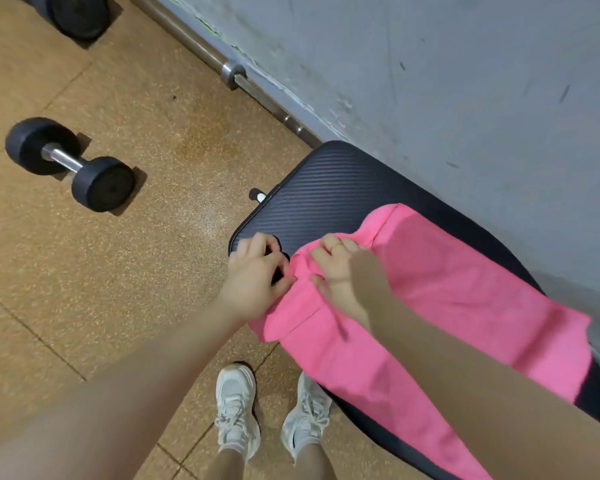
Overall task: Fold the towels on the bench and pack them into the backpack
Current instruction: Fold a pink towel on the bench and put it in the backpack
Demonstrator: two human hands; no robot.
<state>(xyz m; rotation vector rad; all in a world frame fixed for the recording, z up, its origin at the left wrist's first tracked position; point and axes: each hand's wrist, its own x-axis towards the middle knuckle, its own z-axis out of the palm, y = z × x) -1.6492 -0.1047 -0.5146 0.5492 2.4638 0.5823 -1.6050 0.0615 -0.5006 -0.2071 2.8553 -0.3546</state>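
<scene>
A bright pink towel (pixel 458 299) lies spread along the black padded bench (pixel 326 188), with one end bunched at the bench's near-left edge. My left hand (pixel 257 271) pinches that bunched end with curled fingers. Right beside it, my right hand (pixel 340 268), wearing a gold ring, grips the towel's folded edge from above. No backpack is in view.
A black dumbbell (pixel 70 164) lies on the brown rubber floor to the left. A steel barbell (pixel 232 74) runs along the grey wall behind the bench. A weight plate (pixel 80 12) sits at the top left. My white sneakers (pixel 236 410) stand by the bench.
</scene>
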